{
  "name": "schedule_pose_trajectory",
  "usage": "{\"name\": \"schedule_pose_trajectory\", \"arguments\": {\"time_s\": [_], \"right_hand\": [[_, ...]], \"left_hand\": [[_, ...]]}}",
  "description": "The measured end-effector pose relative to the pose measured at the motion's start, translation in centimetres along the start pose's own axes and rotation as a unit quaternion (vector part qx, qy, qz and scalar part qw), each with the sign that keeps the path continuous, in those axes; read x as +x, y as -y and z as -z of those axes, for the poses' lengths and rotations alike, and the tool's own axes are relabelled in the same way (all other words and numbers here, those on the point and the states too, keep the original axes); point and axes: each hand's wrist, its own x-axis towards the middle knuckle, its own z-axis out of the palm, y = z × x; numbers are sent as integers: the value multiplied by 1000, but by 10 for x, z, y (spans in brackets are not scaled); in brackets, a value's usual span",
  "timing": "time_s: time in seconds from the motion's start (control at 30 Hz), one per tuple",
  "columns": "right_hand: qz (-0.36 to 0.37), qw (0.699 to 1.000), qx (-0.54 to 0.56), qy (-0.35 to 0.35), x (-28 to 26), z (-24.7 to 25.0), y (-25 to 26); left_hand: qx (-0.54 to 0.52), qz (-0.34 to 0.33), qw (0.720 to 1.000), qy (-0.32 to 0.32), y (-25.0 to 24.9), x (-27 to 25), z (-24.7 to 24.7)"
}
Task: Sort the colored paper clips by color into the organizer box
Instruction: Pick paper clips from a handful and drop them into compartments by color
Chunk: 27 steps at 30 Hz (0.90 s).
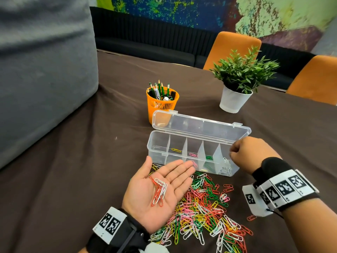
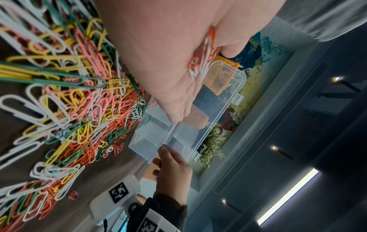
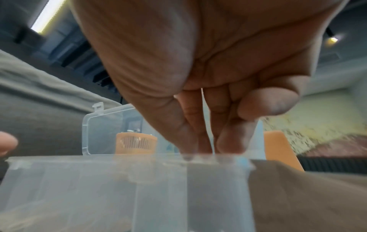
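The clear organizer box (image 1: 155, 152) stands open on the brown cloth, lid tilted back. Its compartments hold a yellow clip (image 1: 176, 150), pink clips (image 1: 193, 155), green clips (image 1: 208, 158) and white clips (image 1: 226, 165); the leftmost looks bare. My left hand (image 1: 169, 172) lies palm up in front of the box, with red and white clips (image 1: 159, 190) resting on the palm. My right hand (image 1: 232, 152) hovers over the white compartment with fingertips bunched at the rim (image 3: 202, 149). A thin white wire, seemingly a white clip, shows between them. The mixed clip pile (image 1: 206, 212) spreads under both hands.
An orange pencil cup (image 1: 161, 103) stands just behind the lid and a potted plant (image 1: 237, 84) at the back right. A grey cushion (image 1: 42, 70) fills the left side. Orange chairs (image 1: 233, 48) line the far table edge. One red clip (image 1: 251, 217) lies apart.
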Motion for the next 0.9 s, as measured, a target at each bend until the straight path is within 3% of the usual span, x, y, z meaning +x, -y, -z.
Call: {"name": "schedule_pose_trajectory", "arguments": {"time_s": [0.1,0.2,0.3,0.37,0.43,0.67,0.8,0.9], "right_hand": [[35,998,1,-48,-18,9,17],[153,982,88,-71,-56,14,58],[288,946,148,25,-93,7,102],[336,929,142,66,-101,-2,116],[341,926,148,65,-101,-8,121],[316,920,228,50,-92,-9,112],[268,888,364,79,-85,-4,104],[253,894,366,56,-68,-4,99]], "left_hand": [[4,3,1000,-3,-1,1,1],[8,3,1000,-16,-1,1,0],[7,7,1000,0,2,-1,-1],[-14,24,999,38,2,-5,-2],[-30,27,995,89,-1,-10,-2],[-28,-2,996,80,1,-4,4],[-36,-8,997,68,2,-1,3],[-28,-13,999,38,1,0,3]]}}
